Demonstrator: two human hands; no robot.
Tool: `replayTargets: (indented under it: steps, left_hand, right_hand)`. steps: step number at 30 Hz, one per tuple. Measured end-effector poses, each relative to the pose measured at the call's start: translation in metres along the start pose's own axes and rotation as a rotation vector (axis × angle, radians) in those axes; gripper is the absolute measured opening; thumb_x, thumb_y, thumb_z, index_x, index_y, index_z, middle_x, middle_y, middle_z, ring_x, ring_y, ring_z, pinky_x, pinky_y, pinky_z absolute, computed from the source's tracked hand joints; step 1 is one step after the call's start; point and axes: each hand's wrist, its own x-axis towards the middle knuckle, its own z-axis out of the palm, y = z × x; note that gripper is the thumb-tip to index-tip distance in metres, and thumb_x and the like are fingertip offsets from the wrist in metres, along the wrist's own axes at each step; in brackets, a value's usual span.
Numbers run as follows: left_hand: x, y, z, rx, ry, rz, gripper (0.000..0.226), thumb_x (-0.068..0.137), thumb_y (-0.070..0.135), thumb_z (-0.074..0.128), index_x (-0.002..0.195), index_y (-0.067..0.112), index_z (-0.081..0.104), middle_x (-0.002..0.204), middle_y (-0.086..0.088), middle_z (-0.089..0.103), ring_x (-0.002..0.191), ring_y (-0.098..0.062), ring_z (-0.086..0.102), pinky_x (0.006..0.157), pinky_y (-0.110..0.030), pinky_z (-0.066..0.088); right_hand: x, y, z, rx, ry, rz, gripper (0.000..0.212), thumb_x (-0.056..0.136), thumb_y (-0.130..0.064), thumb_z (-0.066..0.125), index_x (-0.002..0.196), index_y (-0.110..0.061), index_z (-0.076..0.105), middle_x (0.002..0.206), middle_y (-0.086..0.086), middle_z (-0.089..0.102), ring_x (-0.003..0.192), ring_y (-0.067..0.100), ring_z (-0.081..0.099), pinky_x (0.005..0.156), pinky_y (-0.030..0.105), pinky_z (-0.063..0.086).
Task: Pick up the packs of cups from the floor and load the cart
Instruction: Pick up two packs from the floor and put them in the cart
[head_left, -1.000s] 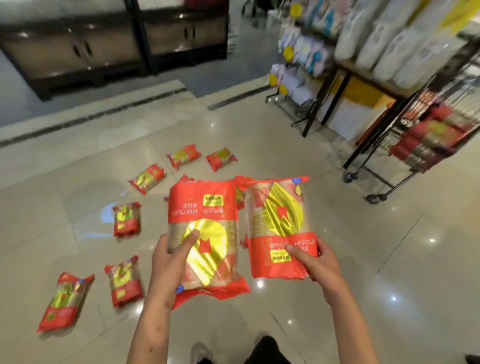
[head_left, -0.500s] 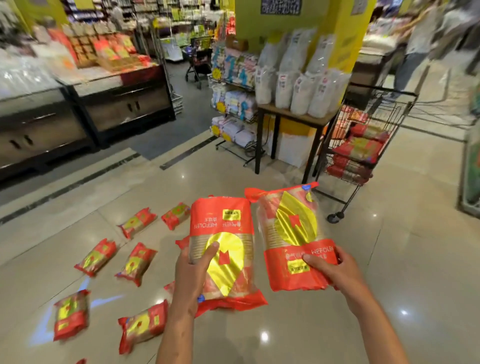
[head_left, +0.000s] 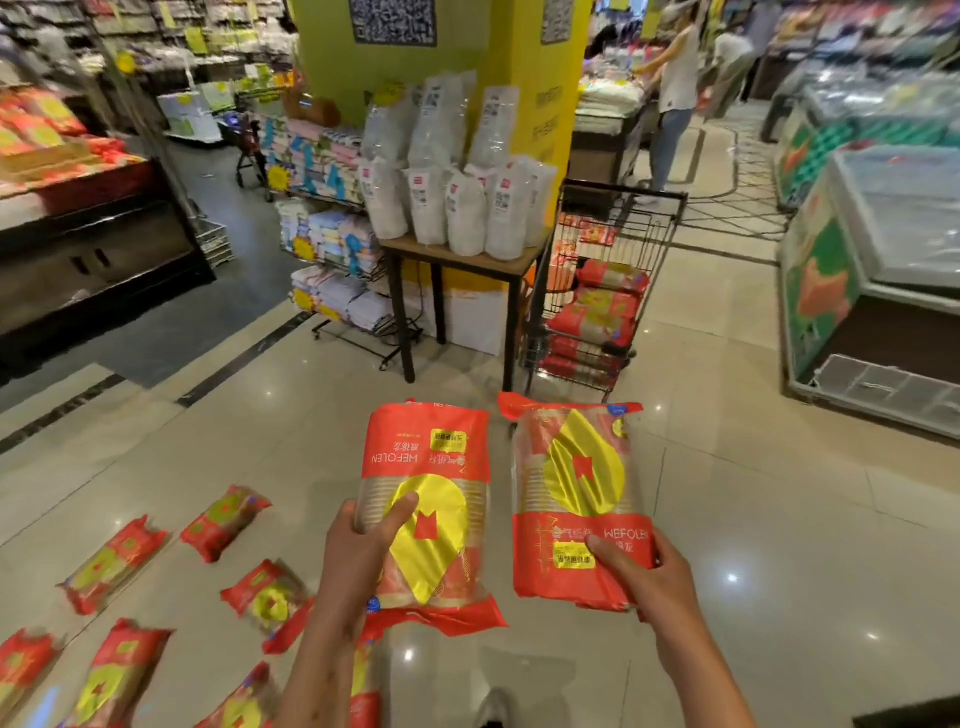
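While the left hand (head_left: 363, 551) has its grip clamped on one pack of cups (head_left: 426, 499), thumb across the front, the right hand (head_left: 639, 571) pinches a second pack (head_left: 576, 499) just beside it. More packs (head_left: 223, 522) lie on the floor (head_left: 779, 519) at near left. Farther off stands the cart (head_left: 597, 291), partly loaded, beside a small surface (head_left: 457, 254) carrying white bags.

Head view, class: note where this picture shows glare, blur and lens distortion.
Head view: ceiling lights make glare spots on the glossy floor; the packs on the floor at lower left are smeared by motion blur; shelves and the freezer bow at the edges, wide-angle distortion; the two held packs stay fairly sharp.
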Motion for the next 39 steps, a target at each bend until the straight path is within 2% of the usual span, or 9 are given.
replayTargets:
  steps: [9,15,21,24,29,31,34,37,39]
  left_hand:
    - [0.147,0.038,0.136,0.009,-0.153,-0.081,0.052,0.07,0.053,0.087,0.107,0.022,0.065,0.099,-0.005,0.078,0.086,-0.026,0.077,0.08,-0.051,0.063]
    - [0.208,0.067,0.227,0.023,-0.218,-0.074,0.044,0.079,0.037,0.085,0.11,0.015,0.063,0.098,-0.009,0.077,0.085,-0.028,0.077,0.071,-0.044,0.063]
    - [0.279,0.078,0.337,0.047,-0.187,-0.073,0.04,0.079,0.032,0.085,0.104,0.007,0.064,0.096,-0.013,0.076,0.081,-0.026,0.075,0.064,-0.033,0.056]
    - [0.315,0.087,0.4,0.069,-0.158,-0.076,0.046,0.077,0.041,0.086,0.104,0.011,0.065,0.098,-0.011,0.076,0.086,-0.027,0.075,0.072,-0.042,0.061]
    - [0.367,0.113,0.502,0.074,-0.05,-0.112,0.053,0.067,0.055,0.088,0.095,0.015,0.066,0.095,-0.007,0.074,0.09,-0.029,0.073,0.083,-0.049,0.06]
    - [0.389,0.125,0.536,0.077,-0.012,-0.084,0.038,0.075,0.041,0.087,0.09,0.014,0.066,0.089,-0.005,0.07,0.092,-0.032,0.07,0.082,-0.044,0.057]
    - [0.427,0.147,0.581,0.09,0.012,-0.043,0.041,0.08,0.031,0.085,0.107,0.006,0.067,0.094,-0.006,0.068,0.086,-0.027,0.067,0.073,-0.034,0.053]
    - [0.48,0.161,0.621,0.076,-0.014,-0.069,0.042,0.082,0.039,0.082,0.106,0.008,0.065,0.095,-0.01,0.069,0.082,-0.025,0.067,0.071,-0.03,0.052]
    - [0.517,0.153,0.641,0.092,-0.012,-0.087,0.061,0.074,0.054,0.084,0.11,0.008,0.065,0.104,-0.01,0.069,0.092,-0.028,0.068,0.08,-0.036,0.055]
  right_hand:
    - [0.137,-0.051,-0.04,0.042,0.174,0.014,0.077,0.05,-0.045,0.088,0.119,-0.018,0.066,0.102,0.006,0.077,0.068,0.007,0.075,0.044,0.014,0.048]
    - [0.229,-0.079,-0.073,0.061,0.216,0.028,0.072,0.054,-0.042,0.088,0.118,-0.02,0.065,0.103,0.004,0.076,0.07,0.007,0.075,0.045,0.013,0.049]
    - [0.355,-0.102,-0.119,0.046,0.197,0.041,0.072,0.047,-0.046,0.09,0.112,-0.023,0.067,0.098,0.002,0.077,0.071,0.009,0.075,0.046,0.015,0.049]
    - [0.427,-0.122,-0.15,0.02,0.137,0.057,0.068,0.048,-0.043,0.09,0.109,-0.023,0.068,0.096,0.001,0.076,0.067,0.005,0.074,0.046,0.015,0.05]
    - [0.541,-0.166,-0.202,-0.049,0.061,0.064,0.079,0.041,-0.05,0.094,0.112,-0.026,0.068,0.102,0.001,0.077,0.082,0.015,0.077,0.066,0.031,0.061]
    - [0.582,-0.18,-0.214,-0.045,0.055,0.084,0.074,0.042,-0.049,0.092,0.107,-0.026,0.068,0.099,-0.001,0.077,0.08,0.014,0.077,0.06,0.026,0.058]
    - [0.636,-0.199,-0.223,-0.052,0.049,0.109,0.077,0.041,-0.056,0.088,0.109,-0.024,0.07,0.095,0.0,0.078,0.076,0.015,0.076,0.046,0.021,0.049]
    - [0.696,-0.215,-0.232,-0.081,0.008,0.117,0.077,0.046,-0.054,0.089,0.114,-0.022,0.069,0.097,0.002,0.078,0.076,0.017,0.075,0.041,0.019,0.044]
    - [0.741,-0.223,-0.236,-0.098,-0.024,0.131,0.074,0.05,-0.046,0.09,0.116,-0.02,0.068,0.101,0.005,0.077,0.081,0.021,0.075,0.04,0.016,0.044]
